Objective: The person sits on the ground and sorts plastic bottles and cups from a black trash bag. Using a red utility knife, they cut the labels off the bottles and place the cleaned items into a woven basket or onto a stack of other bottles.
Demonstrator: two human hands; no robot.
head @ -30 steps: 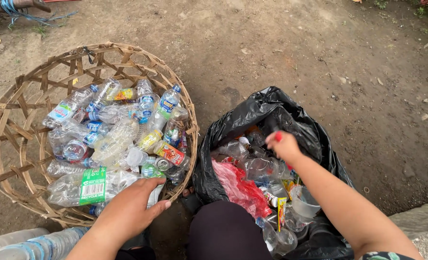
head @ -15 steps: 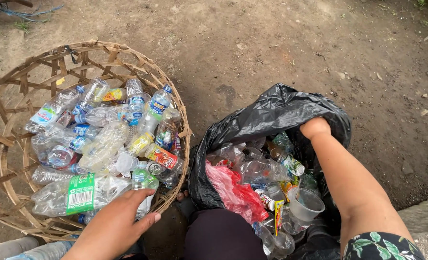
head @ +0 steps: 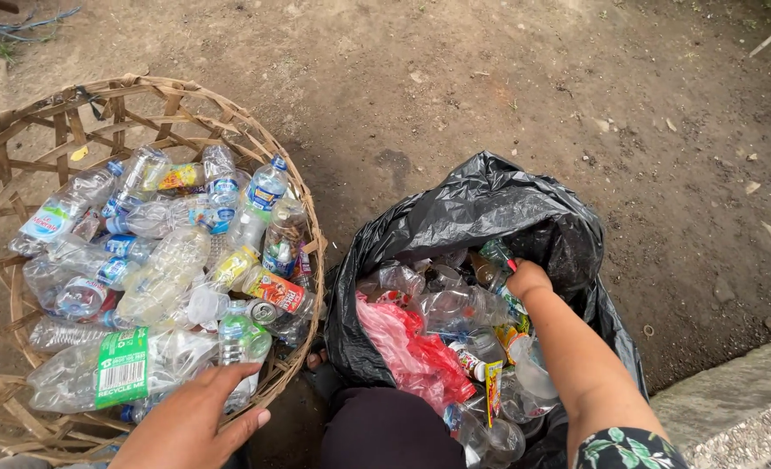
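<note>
A woven bamboo basket (head: 294,187) on the left is full of several clear plastic bottles (head: 164,260). My left hand (head: 190,421) rests, fingers spread, on the bottles at the basket's near edge and grips none of them. On the right stands an open black plastic bag (head: 481,204) stuffed with bottles, cups and a red plastic wrapper (head: 407,352). My right hand (head: 526,280) reaches deep into the bag, its fingers curled down among the bottles near a green-capped one (head: 497,254). What the fingers hold is hidden.
Bare brown dirt ground (head: 490,78) lies beyond the basket and bag. A grey concrete edge (head: 737,395) runs along the lower right. My dark-clothed knee (head: 385,430) sits between basket and bag.
My right hand has gone from raised above the bag's rim down into the bag among the bottles. My left hand stayed on the basket's near edge.
</note>
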